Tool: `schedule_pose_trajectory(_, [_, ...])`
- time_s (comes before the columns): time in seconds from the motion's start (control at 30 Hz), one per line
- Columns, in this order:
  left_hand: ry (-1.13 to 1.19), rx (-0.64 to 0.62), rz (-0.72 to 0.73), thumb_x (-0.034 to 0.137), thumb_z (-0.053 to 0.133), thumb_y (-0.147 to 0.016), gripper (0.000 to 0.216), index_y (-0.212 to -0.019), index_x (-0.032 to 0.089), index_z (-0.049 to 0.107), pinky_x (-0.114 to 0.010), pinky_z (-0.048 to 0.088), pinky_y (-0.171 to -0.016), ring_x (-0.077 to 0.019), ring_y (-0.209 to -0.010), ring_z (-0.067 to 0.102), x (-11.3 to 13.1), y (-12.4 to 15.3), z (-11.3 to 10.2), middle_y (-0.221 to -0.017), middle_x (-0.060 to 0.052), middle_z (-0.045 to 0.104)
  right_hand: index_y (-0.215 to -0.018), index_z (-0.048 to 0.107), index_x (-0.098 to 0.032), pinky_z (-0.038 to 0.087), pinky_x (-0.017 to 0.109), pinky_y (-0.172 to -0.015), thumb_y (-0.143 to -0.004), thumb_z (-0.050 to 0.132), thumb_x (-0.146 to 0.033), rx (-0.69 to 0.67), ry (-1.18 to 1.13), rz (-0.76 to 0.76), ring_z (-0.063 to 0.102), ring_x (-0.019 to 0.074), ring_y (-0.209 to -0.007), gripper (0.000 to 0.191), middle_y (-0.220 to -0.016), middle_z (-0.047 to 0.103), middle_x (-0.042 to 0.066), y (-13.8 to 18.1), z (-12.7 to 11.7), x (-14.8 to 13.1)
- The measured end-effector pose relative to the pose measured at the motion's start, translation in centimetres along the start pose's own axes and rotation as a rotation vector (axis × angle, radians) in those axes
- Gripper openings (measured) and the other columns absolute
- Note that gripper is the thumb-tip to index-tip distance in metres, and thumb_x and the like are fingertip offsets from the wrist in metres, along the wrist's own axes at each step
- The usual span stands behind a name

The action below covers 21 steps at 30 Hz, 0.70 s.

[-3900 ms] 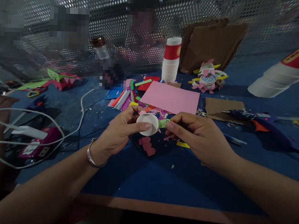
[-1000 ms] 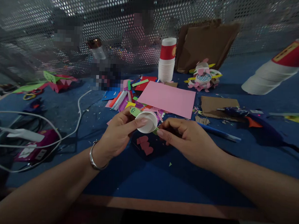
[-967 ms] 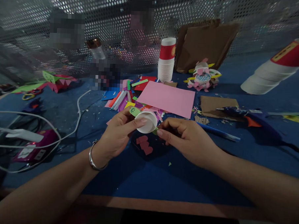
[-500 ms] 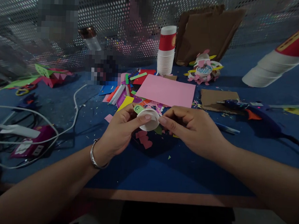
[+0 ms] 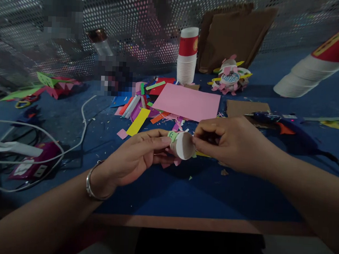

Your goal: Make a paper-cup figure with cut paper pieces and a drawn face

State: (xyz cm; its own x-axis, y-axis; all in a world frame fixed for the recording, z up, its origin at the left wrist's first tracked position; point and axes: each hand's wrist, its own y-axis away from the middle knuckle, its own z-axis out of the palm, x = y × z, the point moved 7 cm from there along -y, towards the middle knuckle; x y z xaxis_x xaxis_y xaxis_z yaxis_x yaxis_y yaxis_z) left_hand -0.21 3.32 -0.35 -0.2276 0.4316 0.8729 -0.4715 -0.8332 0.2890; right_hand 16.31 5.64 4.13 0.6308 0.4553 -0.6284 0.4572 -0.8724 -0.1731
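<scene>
A short white paper cup (image 5: 185, 145) is tipped sideways over the table, its round white face turned toward the right. On its side sits a green paper piece (image 5: 173, 136) with a small drawn face. My left hand (image 5: 137, 152) grips the cup between thumb and fingers from the left. At the cup's right rim, my right hand (image 5: 227, 140) has thumb and forefinger pinched together; its other fingers are curled in. Whether a small scrap is also in that pinch cannot be seen. Pink paper bits (image 5: 177, 162) show just under the cup.
Behind the hands lie a pink sheet (image 5: 189, 101), a yellow strip (image 5: 138, 122) and mixed scraps. A stack of paper cups (image 5: 187, 56) stands further back, beside a decorated cup craft (image 5: 230, 77). A glue gun (image 5: 293, 128) lies right; a white cable (image 5: 84, 119) and purple power block (image 5: 37, 162) lie left.
Both hands and the cup have shifted right and slightly nearer. The cup has turned, so its green piece and side show more. My left thumb has moved from the cup's opening to its side.
</scene>
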Motion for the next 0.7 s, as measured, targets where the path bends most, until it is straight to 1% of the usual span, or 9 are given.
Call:
schedule_pose_trajectory(0.1, [0.044,-0.018,-0.073,0.036,0.085,-0.082,0.033,-0.105,0.016,0.072,-0.031,0.064,-0.084,-0.0203,-0.091,0.076,-0.3,0.2,0.1,-0.098,-0.009,0.077,-0.065,0.064,-0.020,0.032,0.028,-0.050,-0.083,0.064,-0.025,-0.069,0.054,-0.017,0.049,0.0101,-0.048,0.019,-0.056,0.061,-0.002,0.0,-0.3,0.2])
schedule_pose_trajectory(0.17, [0.047,-0.020,-0.155,0.035,0.083,-0.084,0.044,-0.120,0.019,0.066,-0.032,0.064,-0.085,-0.0230,-0.094,0.079,-0.9,0.4,0.1,-0.106,-0.011,0.078,-0.065,0.064,-0.020,0.030,0.027,-0.049,-0.082,0.065,-0.024,-0.128,0.100,-0.006,0.049,0.0100,-0.047,0.018,-0.055,0.061,-0.002,0.1,-0.2,0.4])
schedule_pose_trajectory(0.23, [0.027,-0.057,-0.243,0.036,0.081,-0.086,0.063,-0.141,0.023,0.052,-0.031,0.064,-0.082,-0.0281,-0.097,0.080,-1.4,0.9,0.3,-0.108,-0.014,0.079,-0.064,0.063,-0.020,0.028,0.028,-0.048,-0.081,0.066,-0.026,-0.182,0.148,0.009,0.047,0.0101,-0.046,0.019,-0.053,0.060,-0.002,0.1,0.1,0.6])
schedule_pose_trajectory(0.3, [-0.019,-0.106,-0.299,0.037,0.080,-0.088,0.083,-0.156,0.028,0.033,-0.031,0.064,-0.077,-0.0329,-0.099,0.079,-1.7,1.4,0.7,-0.106,-0.014,0.079,-0.065,0.064,-0.021,0.027,0.028,-0.048,-0.082,0.066,-0.028,-0.216,0.192,0.009,0.047,0.0108,-0.047,0.019,-0.054,0.059,-0.002,0.2,0.4,0.7])
schedule_pose_trajectory(0.4, [-0.127,-0.154,-0.326,0.038,0.080,-0.087,0.104,-0.165,0.035,0.010,-0.031,0.064,-0.070,-0.0345,-0.095,0.080,-1.6,2.0,0.9,-0.107,-0.014,0.079,-0.067,0.064,-0.020,0.027,0.029,-0.051,-0.084,0.064,-0.029,-0.246,0.230,-0.010,0.048,0.0120,-0.051,0.019,-0.059,0.061,0.000,0.3,0.9,0.6])
schedule_pose_trajectory(0.5, [-0.259,-0.210,-0.341,0.039,0.077,-0.090,0.110,-0.166,0.035,-0.003,-0.032,0.064,-0.067,-0.0329,-0.091,0.081,-1.4,2.3,1.0,-0.110,-0.016,0.080,-0.065,0.057,-0.020,0.025,0.029,-0.054,-0.084,0.063,-0.026,-0.289,0.241,-0.066,0.048,0.0116,-0.054,0.022,-0.064,0.062,0.001,0.4,1.8,0.2])
schedule_pose_trajectory(0.6, [-0.435,-0.219,-0.279,0.038,0.072,-0.093,0.104,-0.167,0.033,-0.001,-0.029,0.062,-0.060,-0.0270,-0.073,0.081,-1.0,2.4,0.7,-0.095,-0.012,0.082,-0.063,0.052,-0.019,0.025,0.029,-0.056,-0.086,0.059,-0.022,-0.311,0.253,-0.114,0.047,0.0110,-0.054,0.024,-0.064,0.061,0.000,0.6,2.5,-0.3])
schedule_pose_trajectory(0.63, [-0.520,-0.200,-0.224,0.038,0.072,-0.093,0.099,-0.167,0.032,0.006,-0.026,0.058,-0.054,-0.0237,-0.063,0.078,-0.6,2.4,0.5,-0.085,-0.007,0.081,-0.064,0.051,-0.020,0.025,0.029,-0.056,-0.085,0.059,-0.021,-0.319,0.257,-0.117,0.047,0.0110,-0.054,0.023,-0.064,0.061,0.000,0.7,2.7,-0.3])
schedule_pose_trajectory(0.7, [-0.722,-0.117,-0.039,0.036,0.072,-0.092,0.079,-0.161,0.031,0.034,-0.022,0.050,-0.047,-0.0168,-0.049,0.069,0.5,2.2,0.1,-0.069,0.000,0.074,-0.065,0.052,-0.020,0.026,0.029,-0.056,-0.084,0.059,-0.019,-0.329,0.261,-0.121,0.049,0.0117,-0.056,0.020,-0.065,0.061,0.000,0.8,3.1,-0.5])
